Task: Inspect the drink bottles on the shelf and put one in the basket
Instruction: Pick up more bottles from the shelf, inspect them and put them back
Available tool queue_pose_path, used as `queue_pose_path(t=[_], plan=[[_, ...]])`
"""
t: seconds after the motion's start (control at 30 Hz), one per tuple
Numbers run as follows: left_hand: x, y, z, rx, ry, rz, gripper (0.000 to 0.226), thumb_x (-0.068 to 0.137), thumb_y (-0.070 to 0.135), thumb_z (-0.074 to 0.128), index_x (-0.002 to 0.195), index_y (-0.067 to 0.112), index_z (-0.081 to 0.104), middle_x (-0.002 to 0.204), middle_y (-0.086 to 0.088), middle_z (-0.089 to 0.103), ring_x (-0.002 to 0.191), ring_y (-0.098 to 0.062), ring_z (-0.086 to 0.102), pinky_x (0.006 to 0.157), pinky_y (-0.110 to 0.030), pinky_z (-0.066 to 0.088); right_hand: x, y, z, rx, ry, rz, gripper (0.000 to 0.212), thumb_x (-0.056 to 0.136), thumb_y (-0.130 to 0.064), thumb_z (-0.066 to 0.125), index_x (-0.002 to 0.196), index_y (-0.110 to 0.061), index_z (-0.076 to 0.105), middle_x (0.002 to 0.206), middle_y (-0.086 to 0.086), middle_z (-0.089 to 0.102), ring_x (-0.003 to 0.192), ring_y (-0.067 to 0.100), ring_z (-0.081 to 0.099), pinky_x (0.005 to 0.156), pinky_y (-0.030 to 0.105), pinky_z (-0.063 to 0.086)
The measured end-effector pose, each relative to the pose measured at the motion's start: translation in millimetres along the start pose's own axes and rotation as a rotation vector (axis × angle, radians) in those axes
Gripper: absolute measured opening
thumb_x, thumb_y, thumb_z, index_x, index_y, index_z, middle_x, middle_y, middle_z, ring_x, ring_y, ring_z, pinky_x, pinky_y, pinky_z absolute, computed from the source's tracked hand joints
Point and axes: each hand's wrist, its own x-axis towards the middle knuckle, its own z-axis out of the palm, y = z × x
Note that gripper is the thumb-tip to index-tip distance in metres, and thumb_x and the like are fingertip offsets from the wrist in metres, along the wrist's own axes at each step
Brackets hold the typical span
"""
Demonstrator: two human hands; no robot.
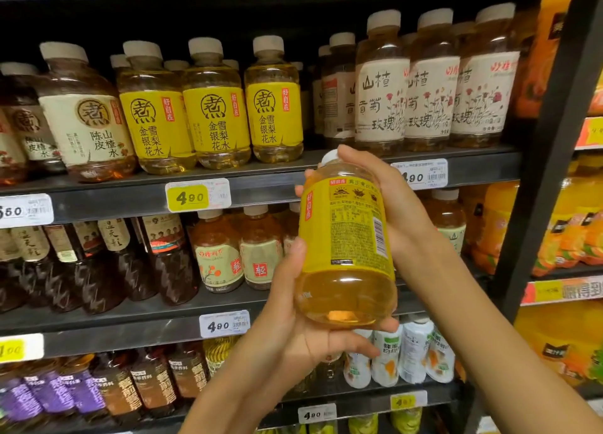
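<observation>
I hold a yellow-labelled drink bottle [346, 244] up in front of the shelves, its back label with small print and a barcode turned toward me. My left hand [293, 316] grips its base from below, thumb up its left side. My right hand [385, 198] holds its upper part and neck from behind, fingers curled near the white cap. Three matching yellow bottles [215, 117] stand on the upper shelf [261, 185]. No basket is in view.
White-labelled bottles [430, 84] fill the upper shelf's right, a brown-drink bottle [85, 120] its left. Dark tea bottles [98, 264] line the middle shelf, purple and white ones the lower. A black upright post [548, 159] divides off orange drinks at the right.
</observation>
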Motion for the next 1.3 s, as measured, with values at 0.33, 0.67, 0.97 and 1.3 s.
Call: queue_pose_path(t=[0.33, 0.67, 0.97, 1.3], plan=[[-6, -4, -1, 0.146, 0.149, 0.047, 0.083, 0.06, 0.061, 0.081, 0.121, 0.009, 0.06, 0.107, -0.029, 0.067, 0.085, -0.04, 0.071, 0.066, -0.036, 0.059, -1, -4, 0, -0.154, 0.068, -0.014, 0.019, 0.092, -0.03, 0.057, 0.084, -0.013, 0.059, 0.075, 0.005, 0.064, 0.07, 0.018, 0.062, 0.071, 0.031, 0.053], [-3, 17, 14, -0.377, 0.156, 0.072, 0.092, 0.061, 0.06, 0.054, 0.123, -0.009, 0.057, 0.119, -0.034, 0.058, 0.082, -0.036, 0.063, 0.059, -0.032, 0.058, 2, 15, 0, 0.041, 0.08, 0.111, 0.038, 0.085, -0.044, 0.058, 0.1, -0.008, 0.062, 0.098, 0.013, 0.063, 0.09, 0.024, 0.061, 0.091, 0.037, 0.048], [-9, 14, 1, -0.307, 0.034, -0.106, 0.098, 0.046, 0.048, 0.09, 0.119, -0.011, 0.06, 0.102, -0.035, 0.063, 0.081, -0.043, 0.068, 0.066, -0.047, 0.06, 8, 5, 4, 0.055, 0.125, -0.013, 0.022, 0.094, -0.026, 0.052, 0.106, -0.008, 0.055, 0.111, 0.02, 0.051, 0.109, 0.033, 0.048, 0.107, 0.048, 0.036], [-3, 15, -16, -0.064, 0.161, 0.038, 0.071, 0.075, 0.048, 0.063, 0.132, 0.01, 0.048, 0.124, -0.028, 0.06, 0.111, -0.048, 0.059, 0.082, -0.047, 0.057, 3, -10, 8, -0.372, 0.253, -0.277, 0.008, 0.091, -0.021, 0.06, 0.087, -0.014, 0.061, 0.073, 0.002, 0.069, 0.066, 0.016, 0.065, 0.065, 0.03, 0.053]])
